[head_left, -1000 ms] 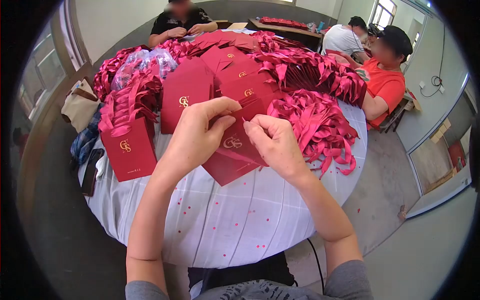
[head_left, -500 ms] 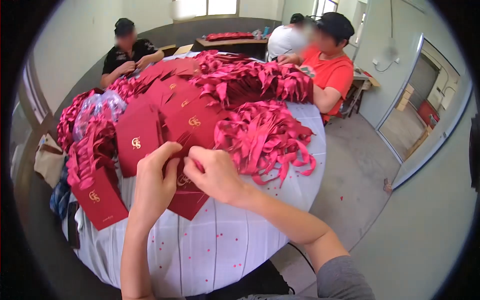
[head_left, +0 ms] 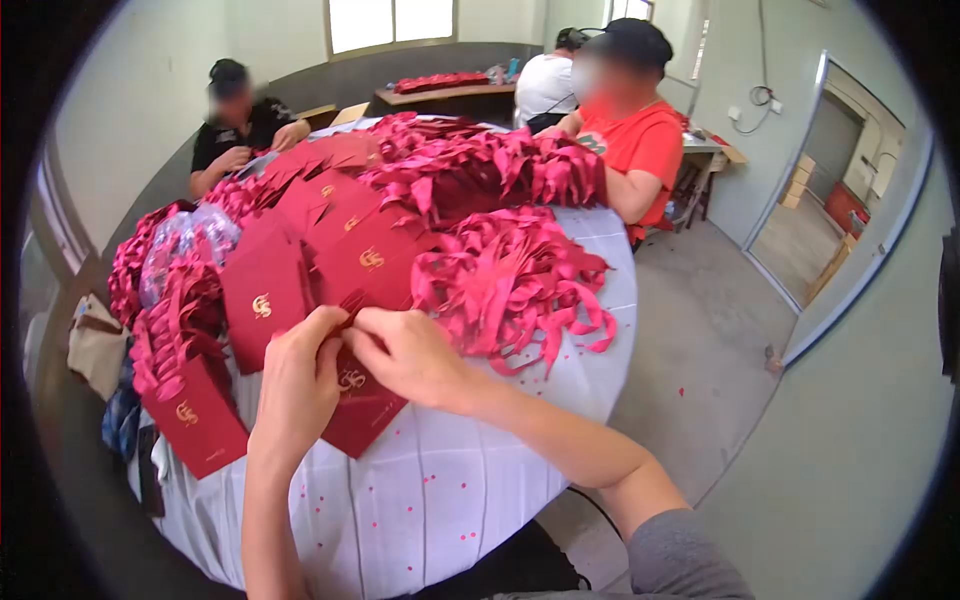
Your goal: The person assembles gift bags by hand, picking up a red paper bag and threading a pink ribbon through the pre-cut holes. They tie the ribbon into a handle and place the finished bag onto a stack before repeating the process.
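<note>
My left hand [head_left: 300, 375] and my right hand [head_left: 405, 355] meet at the top edge of a dark red card bag [head_left: 365, 415] with a gold emblem. The fingers of both are pinched together there, on what looks like the bag's top edge or a ribbon; the fingertips hide the detail. Behind them lie more red bags [head_left: 265, 285] with gold emblems. To the right sits a loose heap of pink-red ribbons [head_left: 510, 280]. Another red bag [head_left: 200, 425] with ribbon lies at the left.
A round table with a white cloth [head_left: 440, 510] carries small red dots. Clear plastic [head_left: 190, 245] lies among ribbons at the left. One person [head_left: 240, 130] sits across the table, another in red [head_left: 635, 140] at the right, a third in white [head_left: 547, 92] behind.
The head view has shifted slightly. My hands have come closer together at the bag's top edge, and my right hand has moved a little left.
</note>
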The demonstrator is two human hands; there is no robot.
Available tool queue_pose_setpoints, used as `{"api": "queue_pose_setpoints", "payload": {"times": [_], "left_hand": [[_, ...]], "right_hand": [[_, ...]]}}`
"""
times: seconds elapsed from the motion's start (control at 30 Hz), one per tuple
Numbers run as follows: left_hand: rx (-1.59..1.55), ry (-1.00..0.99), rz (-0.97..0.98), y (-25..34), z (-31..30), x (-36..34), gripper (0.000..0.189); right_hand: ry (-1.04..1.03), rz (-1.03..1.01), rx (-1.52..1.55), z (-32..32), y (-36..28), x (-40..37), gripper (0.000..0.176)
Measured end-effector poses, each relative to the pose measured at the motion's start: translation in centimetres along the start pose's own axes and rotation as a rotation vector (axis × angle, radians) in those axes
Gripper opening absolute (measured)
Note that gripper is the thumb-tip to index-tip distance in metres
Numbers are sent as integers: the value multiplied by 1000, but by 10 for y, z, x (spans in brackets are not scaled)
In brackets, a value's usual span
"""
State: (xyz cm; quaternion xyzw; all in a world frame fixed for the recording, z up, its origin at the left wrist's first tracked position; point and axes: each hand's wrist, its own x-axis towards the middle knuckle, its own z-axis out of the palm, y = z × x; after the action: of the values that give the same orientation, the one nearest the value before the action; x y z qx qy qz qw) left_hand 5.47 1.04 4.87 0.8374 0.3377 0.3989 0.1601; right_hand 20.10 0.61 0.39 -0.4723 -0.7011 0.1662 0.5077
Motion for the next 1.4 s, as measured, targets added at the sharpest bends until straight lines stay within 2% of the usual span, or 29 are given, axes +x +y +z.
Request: {"api": "queue_pose_setpoints", "payload": {"times": [0.13,0.2,0.23,0.5,0.53,0.6,0.67,0.73,0.77,0.8,0.87,0.9,0.97,1.0,1.07,1.1,1.17,1.3,1.4], "left_hand": [[101,-89,40,1,-20,1,18],[116,-132,65,-3,-23,-3,22],[156,-147,41,-9,-21,-5,27],[49,-198,-12,-8,-19,-3,27],[30,-202,-3,-7,-20,-3,28],[31,-173,11,-11,-18,-6,30],[32,-150,25,-13,-17,-9,32],[9,-149,8,-13,-16,-14,34],[13,-148,3,-12,-16,-17,34],[44,-125,-7,-10,-15,-20,36],[143,-50,56,-6,-13,-25,37],[157,-8,50,-7,-9,-29,36],[166,11,16,-3,-5,-34,33],[187,22,35,-2,-4,-35,33],[197,28,31,1,-2,-37,30],[203,33,46,1,-1,-38,28],[229,52,63,5,-1,-40,24],[284,56,111,13,-1,-42,22],[262,77,138,11,-2,-43,20]], "right_hand": [[149,-104,150,-4,-12,0,17],[266,-254,46,-13,-13,6,13],[263,-256,-20,-15,-7,8,12],[-47,-149,-44,-34,-7,13,15],[-51,-153,-43,-37,-8,14,15],[-37,-295,-204,-40,-10,17,14],[-76,-305,-285,-42,-18,24,18],[-281,-291,-462,-42,-28,33,21],[-386,-302,-428,-38,-21,41,27],[-385,-305,-421,-36,-23,48,27],[-726,-56,-265,-38,-29,63,29],[-839,-16,-184,-38,-22,72,31],[-885,-55,-111,-40,-17,78,29],[-861,39,-81,-43,-25,75,30],[-865,216,-218,-54,-55,73,30],[-920,131,-278,-38,-33,83,31],[-971,126,-400,-42,-48,85,31],[-941,17,-460,-37,-51,78,23],[-770,93,-200,-40,-41,60,21]]}}
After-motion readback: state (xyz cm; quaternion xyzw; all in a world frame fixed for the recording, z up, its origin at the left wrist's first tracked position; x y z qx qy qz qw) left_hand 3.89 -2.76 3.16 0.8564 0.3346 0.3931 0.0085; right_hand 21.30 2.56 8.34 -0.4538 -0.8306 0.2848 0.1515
